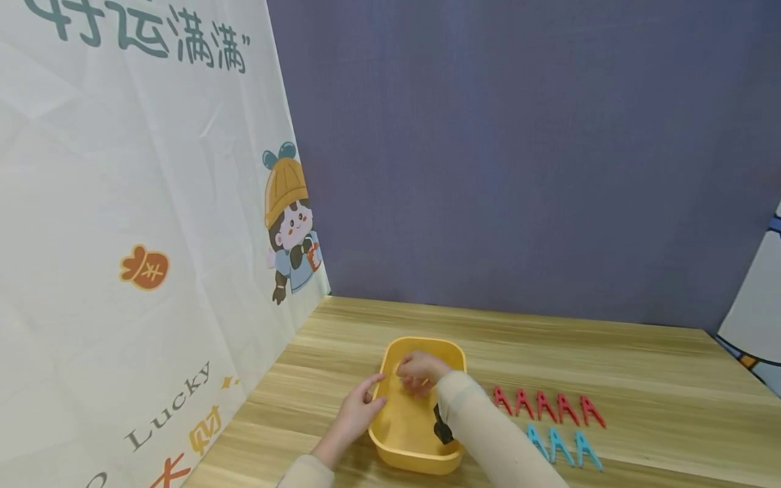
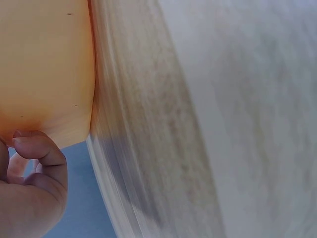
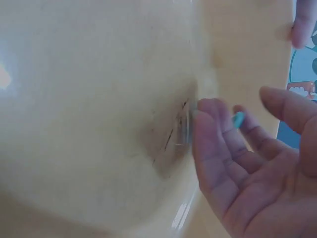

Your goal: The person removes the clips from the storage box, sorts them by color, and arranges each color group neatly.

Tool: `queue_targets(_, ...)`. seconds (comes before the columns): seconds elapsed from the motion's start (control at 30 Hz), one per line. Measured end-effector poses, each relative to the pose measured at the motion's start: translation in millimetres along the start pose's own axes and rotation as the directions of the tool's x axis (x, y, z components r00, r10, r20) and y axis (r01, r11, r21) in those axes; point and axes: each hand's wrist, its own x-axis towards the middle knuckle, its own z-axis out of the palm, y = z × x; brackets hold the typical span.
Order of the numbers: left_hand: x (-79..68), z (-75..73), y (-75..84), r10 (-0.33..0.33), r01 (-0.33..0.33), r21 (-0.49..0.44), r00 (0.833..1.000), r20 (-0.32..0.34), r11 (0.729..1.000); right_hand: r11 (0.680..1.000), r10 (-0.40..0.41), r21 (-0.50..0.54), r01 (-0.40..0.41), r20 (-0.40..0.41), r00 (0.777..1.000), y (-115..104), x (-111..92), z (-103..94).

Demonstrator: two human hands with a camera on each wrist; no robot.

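A yellow plastic tub (image 1: 407, 434) stands on the table. At its left rim, my left hand (image 1: 358, 409) rests with thumb and index finger apart; the left wrist view shows a bent finger (image 2: 42, 148) against the outer wall. My right hand (image 1: 421, 371) reaches inside the tub. Seen from the right wrist, its fingers are loosely bent near the tub's wall, with the thumb apart. A small teal piece (image 3: 238, 119) shows between the fingertips, mostly hidden, so its kind is unclear. A blurred clear patch lies by the fingertips.
Right of the tub, several red clothespins (image 1: 545, 406) lie in a row. Blue clothespins (image 1: 558, 446) form a row nearer to me, partly behind the right sleeve (image 1: 488, 427). A printed white curtain (image 1: 201, 285) borders the table on the left, a dark cloth (image 1: 518, 156) at the back.
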Motion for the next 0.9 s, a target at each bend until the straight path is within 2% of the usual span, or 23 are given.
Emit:
queue_targets(0.13,0.2,0.6,0.2,-0.003,0.003,0.008,1.000,0.001,1.000,0.999,-0.031,0.012,0.032,-0.012,0.999,2,-2,-3.6)
queue_targets(0.4,0.6,0.8,0.8,0.002,-0.002,0.010,1.000,0.003,1.000,0.994,-0.091,0.066,0.089,0.029,0.995,-5,-8,-11.1)
queue_targets(0.9,-2.2,1.2,3.1,-0.002,0.002,0.035,1.000,-0.011,0.999,0.992,-0.086,0.088,0.086,-0.005,0.996,-6,-16,-31.1)
